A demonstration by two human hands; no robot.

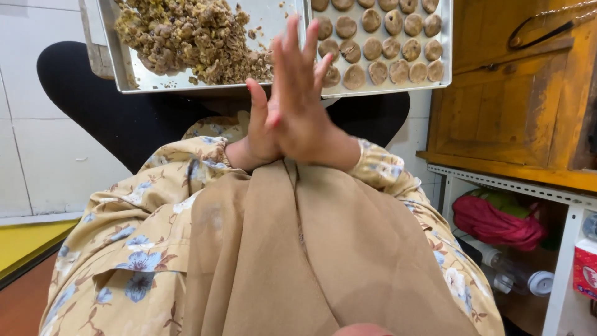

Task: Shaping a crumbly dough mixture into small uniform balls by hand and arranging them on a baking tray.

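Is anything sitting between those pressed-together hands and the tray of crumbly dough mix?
Nothing visible. The hands are pressed palm to palm just in front of the tray's near edge, beside the dough mix.

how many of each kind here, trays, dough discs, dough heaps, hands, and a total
metal trays: 2
flattened dough discs, visible: 24
crumbly dough heap: 1
hands, pressed together: 2
total: 29

The left hand (258,134) lies mostly hidden behind the right hand (298,99) (anything pressed between the palms stays unseen); both metal trays (273,25) run off the top edge.
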